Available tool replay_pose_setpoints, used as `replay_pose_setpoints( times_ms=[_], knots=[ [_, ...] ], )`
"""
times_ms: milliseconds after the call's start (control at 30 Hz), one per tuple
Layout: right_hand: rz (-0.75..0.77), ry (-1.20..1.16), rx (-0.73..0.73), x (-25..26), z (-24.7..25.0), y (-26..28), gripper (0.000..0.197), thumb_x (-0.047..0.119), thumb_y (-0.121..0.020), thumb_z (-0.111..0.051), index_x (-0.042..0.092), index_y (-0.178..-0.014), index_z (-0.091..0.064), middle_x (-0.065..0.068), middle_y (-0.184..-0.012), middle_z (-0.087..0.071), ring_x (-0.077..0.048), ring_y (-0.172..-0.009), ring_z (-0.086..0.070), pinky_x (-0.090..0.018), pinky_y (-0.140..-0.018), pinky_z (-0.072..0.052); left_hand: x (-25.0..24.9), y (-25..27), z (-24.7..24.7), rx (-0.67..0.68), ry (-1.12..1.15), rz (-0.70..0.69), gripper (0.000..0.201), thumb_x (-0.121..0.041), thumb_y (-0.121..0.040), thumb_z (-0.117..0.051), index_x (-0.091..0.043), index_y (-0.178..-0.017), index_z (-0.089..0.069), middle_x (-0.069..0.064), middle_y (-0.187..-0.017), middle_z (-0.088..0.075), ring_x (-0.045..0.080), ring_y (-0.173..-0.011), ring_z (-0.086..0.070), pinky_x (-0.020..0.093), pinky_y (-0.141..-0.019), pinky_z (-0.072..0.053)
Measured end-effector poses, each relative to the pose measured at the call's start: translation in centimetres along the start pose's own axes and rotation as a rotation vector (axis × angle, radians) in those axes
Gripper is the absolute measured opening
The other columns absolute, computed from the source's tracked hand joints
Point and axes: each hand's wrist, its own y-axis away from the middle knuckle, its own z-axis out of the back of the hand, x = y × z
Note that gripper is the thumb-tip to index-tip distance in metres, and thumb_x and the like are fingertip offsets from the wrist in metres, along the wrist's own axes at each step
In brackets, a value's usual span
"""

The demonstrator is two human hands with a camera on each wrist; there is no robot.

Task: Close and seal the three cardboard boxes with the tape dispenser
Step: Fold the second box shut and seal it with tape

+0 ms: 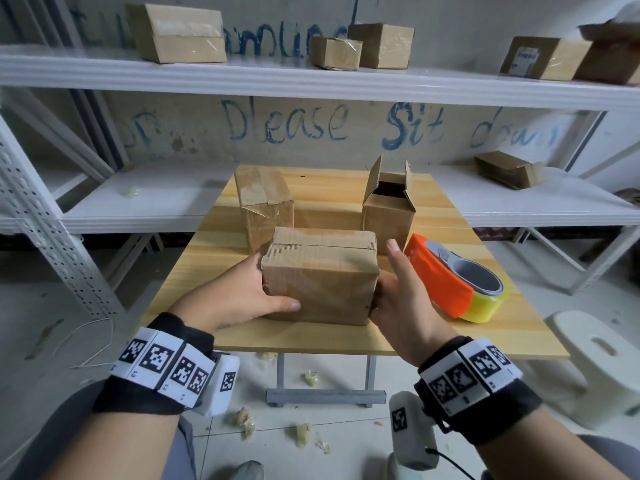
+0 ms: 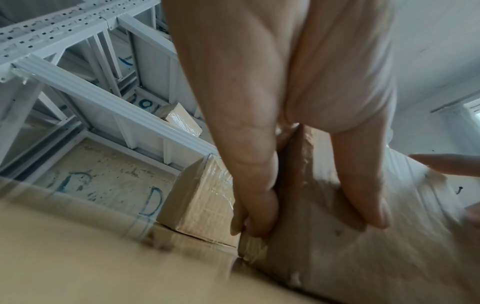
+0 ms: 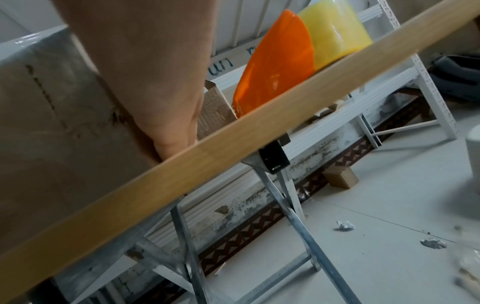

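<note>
A closed cardboard box [image 1: 320, 275] sits at the front middle of the wooden table [image 1: 304, 336]. My left hand [image 1: 239, 292] grips its left end, thumb across the front face and fingers along the side [image 2: 259, 144]. My right hand [image 1: 398, 292] presses flat against the right end, thumb raised free, fingers straight down the side [image 3: 161, 92]. A taped box [image 1: 265, 202] stands behind on the left. Behind on the right is an open box [image 1: 389, 202] with its flaps up. The orange tape dispenser [image 1: 453, 275] with a yellow roll lies just right of my right hand.
White metal shelving [image 1: 311, 81] runs behind the table and carries several other cardboard boxes. A perforated shelf upright [image 1: 45, 220] stands at the left. A white stool [image 1: 599, 362] sits by the table's right front corner. Crumpled tape scraps [image 1: 242, 419] litter the floor under the table.
</note>
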Motion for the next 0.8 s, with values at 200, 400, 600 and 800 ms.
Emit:
replay_pose_setpoints(
  times_ms=[200, 400, 600, 800],
  knots=[
    [0.06, 0.037, -0.001, -0.3, -0.3, 0.4, 0.074, 0.054, -0.103, -0.009, 0.007, -0.142, -0.051, -0.009, -0.136, -0.063, -0.02, -0.13, -0.056, -0.038, -0.112, -0.043, 0.4, -0.3, 0.0, 0.01, 0.022, -0.011, 0.077, -0.024, -0.075, -0.088, -0.037, -0.134, -0.042, -0.026, -0.117, -0.063, -0.009, -0.11, -0.057, 0.024, -0.105, -0.043],
    [0.094, 0.093, -0.014, -1.5, -0.4, -0.5, 0.064, 0.062, -0.101, -0.022, 0.024, -0.142, -0.052, 0.003, -0.14, -0.06, -0.014, -0.135, -0.051, -0.043, -0.114, -0.035, 0.6, -0.4, 0.0, 0.004, 0.003, -0.008, 0.089, -0.024, -0.072, -0.09, -0.033, -0.145, -0.039, -0.025, -0.12, -0.062, -0.004, -0.113, -0.058, 0.027, -0.107, -0.043],
    [-0.027, 0.275, -0.064, -3.3, 0.9, -2.1, 0.084, 0.091, -0.08, -0.034, 0.045, -0.15, -0.037, 0.018, -0.157, -0.037, -0.002, -0.148, -0.024, -0.051, -0.123, -0.014, 0.1, 0.0, 0.0, -0.025, -0.023, -0.005, 0.076, -0.019, -0.078, -0.086, -0.036, -0.133, -0.037, -0.033, -0.105, -0.054, -0.02, -0.095, -0.049, -0.001, -0.076, -0.036],
    [0.079, 0.254, -0.075, -1.3, -0.1, -0.8, 0.064, 0.065, -0.101, -0.028, 0.024, -0.139, -0.058, 0.0, -0.14, -0.06, -0.017, -0.137, -0.05, -0.048, -0.115, -0.035, 0.3, 0.0, 0.2, -0.013, -0.014, -0.019, 0.08, -0.021, -0.076, -0.088, -0.035, -0.137, -0.039, -0.03, -0.114, -0.059, -0.017, -0.104, -0.056, 0.008, -0.092, -0.041]
  ],
)
